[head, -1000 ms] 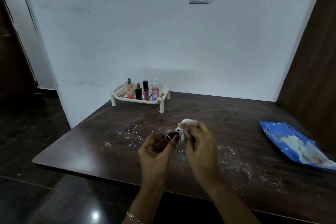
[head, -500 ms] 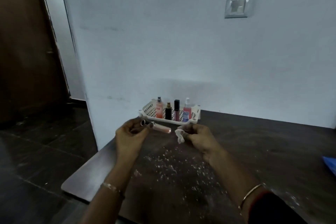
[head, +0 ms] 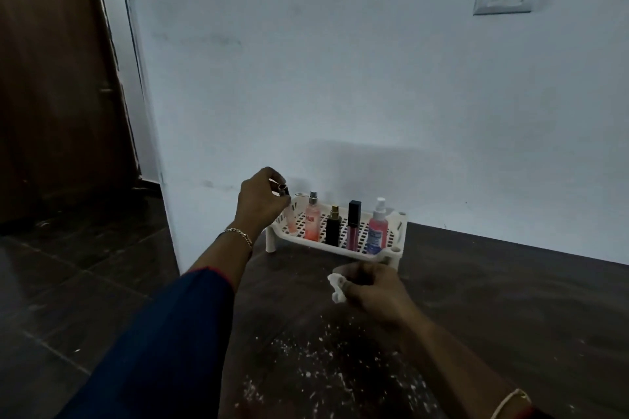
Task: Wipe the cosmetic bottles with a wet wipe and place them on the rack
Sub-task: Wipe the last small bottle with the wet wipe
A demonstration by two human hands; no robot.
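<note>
Fingers of the left hand [head: 262, 202] pinch a slim tube [head: 291, 219] by its cap, upright at the rack's [head: 393, 241] nine o'clock end, beside four bottles [head: 312, 223] standing in a row. Right hand [head: 374, 291], at six o'clock from the rack, is curled round a crumpled wipe [head: 337, 289] above the table [head: 493, 299].

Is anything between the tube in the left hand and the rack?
Nothing visible. The left hand holds the slim pink dark-capped tube at the left end of the white plastic rack, beside the orange spray bottle.
</note>
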